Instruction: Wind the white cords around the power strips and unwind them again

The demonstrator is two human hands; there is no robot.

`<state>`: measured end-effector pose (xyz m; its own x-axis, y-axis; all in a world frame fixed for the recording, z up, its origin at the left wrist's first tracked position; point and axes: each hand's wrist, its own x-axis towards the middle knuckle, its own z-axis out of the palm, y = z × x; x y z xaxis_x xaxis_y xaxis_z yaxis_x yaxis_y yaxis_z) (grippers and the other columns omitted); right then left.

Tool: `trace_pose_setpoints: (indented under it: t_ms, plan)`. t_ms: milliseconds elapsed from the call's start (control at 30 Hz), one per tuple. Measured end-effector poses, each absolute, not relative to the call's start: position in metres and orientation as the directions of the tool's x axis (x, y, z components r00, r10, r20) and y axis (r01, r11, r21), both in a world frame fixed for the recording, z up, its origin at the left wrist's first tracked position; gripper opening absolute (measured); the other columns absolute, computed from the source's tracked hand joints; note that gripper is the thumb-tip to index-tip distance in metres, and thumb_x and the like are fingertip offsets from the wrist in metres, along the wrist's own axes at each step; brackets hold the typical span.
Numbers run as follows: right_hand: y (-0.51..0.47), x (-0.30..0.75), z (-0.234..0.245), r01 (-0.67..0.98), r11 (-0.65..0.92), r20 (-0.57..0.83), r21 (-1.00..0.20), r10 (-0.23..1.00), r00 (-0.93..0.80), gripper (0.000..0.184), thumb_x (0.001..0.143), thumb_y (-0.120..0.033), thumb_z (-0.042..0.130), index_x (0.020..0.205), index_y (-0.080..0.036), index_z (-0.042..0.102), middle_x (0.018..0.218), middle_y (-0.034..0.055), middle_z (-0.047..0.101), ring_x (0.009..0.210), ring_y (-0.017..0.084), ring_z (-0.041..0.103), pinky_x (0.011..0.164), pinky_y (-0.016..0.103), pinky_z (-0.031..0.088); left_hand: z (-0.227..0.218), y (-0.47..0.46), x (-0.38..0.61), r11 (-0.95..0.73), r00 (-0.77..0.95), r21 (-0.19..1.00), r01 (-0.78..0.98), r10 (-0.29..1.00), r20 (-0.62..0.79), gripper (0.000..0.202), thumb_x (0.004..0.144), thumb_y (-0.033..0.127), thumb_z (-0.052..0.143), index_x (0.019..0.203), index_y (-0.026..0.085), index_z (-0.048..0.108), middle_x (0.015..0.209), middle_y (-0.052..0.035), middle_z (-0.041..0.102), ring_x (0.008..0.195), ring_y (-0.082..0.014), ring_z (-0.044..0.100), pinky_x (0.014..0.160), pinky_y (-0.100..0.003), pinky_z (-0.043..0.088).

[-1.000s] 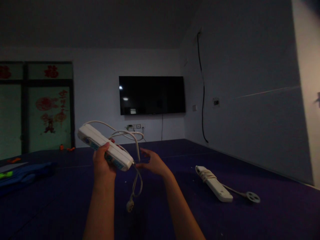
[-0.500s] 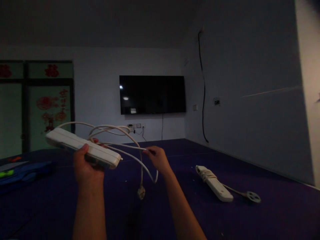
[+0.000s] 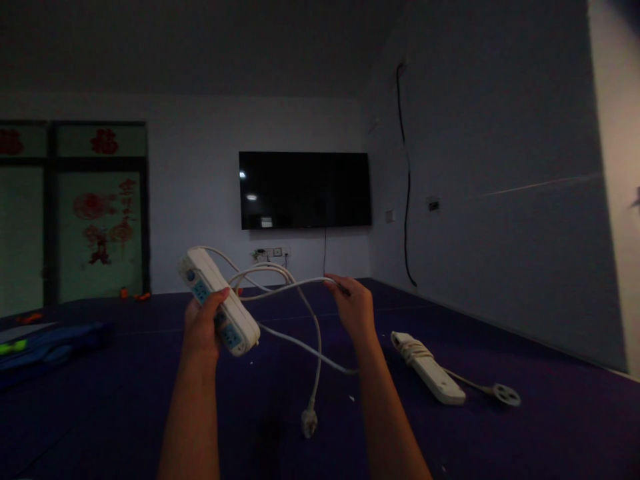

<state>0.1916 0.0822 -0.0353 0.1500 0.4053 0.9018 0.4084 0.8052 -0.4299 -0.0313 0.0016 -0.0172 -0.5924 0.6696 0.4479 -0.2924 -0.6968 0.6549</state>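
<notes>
white casing and blue socket panels mark the power strip (image 3: 220, 300) raised above the dark purple surface (image 3: 450, 440), in the left hand (image 3: 200, 327). that hand is closed around the strip's middle, its thumb pressed along the near edge, and the strip slants with its upper end to the left and its lower end towards the middle. the right hand (image 3: 356, 308) pinches a stretch of the white cord (image 3: 316, 320) between thumb and fingertips, well apart from the strip. between the two hands the cord hangs in loose, crossing loops, and one length drops to the plug (image 3: 309, 423), which dangles below them. another length runs out behind the right forearm.

to the right, a second power strip (image 3: 435, 377) lies on the surface, its own cord wound around the farther end; the round plug (image 3: 506, 394) lies beside it. blue cloth (image 3: 60, 350) lies at the far left. a black television (image 3: 305, 190) hangs on the wall ahead, above some wall sockets (image 3: 277, 253).
</notes>
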Motion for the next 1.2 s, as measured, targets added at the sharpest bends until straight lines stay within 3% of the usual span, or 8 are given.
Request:
trace_pose_setpoints:
  t_ms: [200, 333, 433, 567, 667, 800, 1033, 1200]
  plan:
    - [0.074, 0.201, -0.030, 0.283, 0.808, 0.856, -0.516, 0.480, 0.192, 0.028, 0.075, -0.044, 0.061, 0.086, -0.020, 0.072, 0.081, 0.0043, 0.070, 0.075, 0.019, 0.062, 0.068, 0.028, 0.046, -0.017, 0.004, -0.022, -0.670, -0.559, 0.685, -0.286, 0.697, 0.449, 0.035, 0.047, 0.025, 0.070, 0.078, 0.015, 0.058, 0.058, -0.0015, 0.066, 0.046, -0.0137, 0.056, 0.043, -0.022, 0.045]
    - [0.067, 0.206, -0.032, 0.037, 0.694, 0.679, -0.719, 0.713, -0.177, 0.042, 0.076, -0.052, 0.055, 0.080, -0.013, 0.070, 0.055, -0.0001, 0.059, 0.043, 0.011, 0.051, 0.042, 0.022, 0.039, -0.016, 0.003, -0.021, -0.692, -0.608, 0.670, -0.268, 0.661, 0.439, 0.034, 0.046, 0.025, 0.070, 0.076, 0.016, 0.057, 0.056, 0.0001, 0.064, 0.048, -0.0141, 0.057, 0.044, -0.023, 0.046]
    - [0.062, 0.203, -0.035, -0.062, 0.524, 0.483, -0.850, 0.726, -0.490, 0.051, 0.082, -0.056, 0.045, 0.099, -0.012, 0.065, 0.054, -0.0004, 0.059, 0.035, 0.009, 0.048, 0.036, 0.021, 0.037, -0.016, 0.005, -0.021, -0.696, -0.630, 0.663, -0.275, 0.651, 0.423, 0.033, 0.047, 0.025, 0.070, 0.076, 0.016, 0.057, 0.056, 0.0006, 0.064, 0.047, -0.0139, 0.057, 0.044, -0.023, 0.047]
    - [0.060, 0.190, -0.037, -0.034, 0.472, 0.403, -0.881, 0.710, -0.578, 0.056, 0.076, -0.046, 0.058, 0.120, -0.014, 0.050, 0.058, 0.0001, 0.064, 0.046, 0.014, 0.060, 0.043, 0.023, 0.045, -0.016, 0.006, -0.019, -0.729, -0.663, 0.627, -0.272, 0.615, 0.427, 0.032, 0.048, 0.025, 0.070, 0.075, 0.017, 0.057, 0.058, 0.0002, 0.064, 0.047, -0.0132, 0.056, 0.042, -0.022, 0.047]
    - [0.065, 0.181, -0.039, 0.058, 0.532, 0.407, -0.845, 0.709, -0.576, 0.048, 0.068, -0.036, 0.068, 0.108, -0.014, 0.057, 0.060, 0.0003, 0.066, 0.049, 0.014, 0.061, 0.048, 0.023, 0.046, -0.014, 0.005, -0.017, -0.761, -0.678, 0.589, -0.272, 0.586, 0.444, 0.032, 0.048, 0.025, 0.071, 0.077, 0.018, 0.057, 0.059, 0.0008, 0.064, 0.049, -0.0133, 0.057, 0.043, -0.022, 0.047]
    - [0.076, 0.172, -0.040, 0.243, 0.632, 0.529, -0.736, 0.761, -0.376, 0.020, 0.075, -0.035, 0.058, 0.073, -0.015, 0.061, 0.051, 0.0002, 0.062, 0.048, 0.013, 0.058, 0.048, 0.021, 0.042, -0.012, 0.003, -0.016, -0.778, -0.672, 0.559, -0.286, 0.579, 0.463, 0.032, 0.049, 0.024, 0.071, 0.077, 0.018, 0.058, 0.061, 0.0027, 0.061, 0.052, -0.0124, 0.057, 0.048, -0.022, 0.048]
    - [0.092, 0.192, -0.043, 0.344, 0.617, 0.705, -0.707, 0.655, 0.274, 0.033, 0.080, -0.046, 0.047, 0.075, -0.017, 0.063, 0.047, 0.0013, 0.059, 0.045, 0.015, 0.057, 0.045, 0.022, 0.038, -0.011, -0.005, -0.026, -0.853, -0.772, 0.503, -0.139, 0.412, 0.484, 0.034, 0.048, 0.020, 0.075, 0.078, 0.019, 0.059, 0.073, 0.0049, 0.060, 0.067, -0.0104, 0.058, 0.060, -0.019, 0.049]
    - [0.100, 0.220, -0.055, 0.384, 0.564, 0.679, -0.731, 0.545, 0.492, 0.038, 0.079, -0.048, 0.048, 0.080, -0.015, 0.066, 0.052, 0.0055, 0.064, 0.050, 0.019, 0.060, 0.049, 0.025, 0.040, -0.008, -0.021, -0.045, -0.917, -0.854, 0.393, -0.074, 0.262, 0.451, 0.031, 0.053, 0.017, 0.072, 0.081, 0.023, 0.058, 0.090, 0.0030, 0.064, 0.097, -0.0165, 0.058, 0.079, -0.026, 0.050]
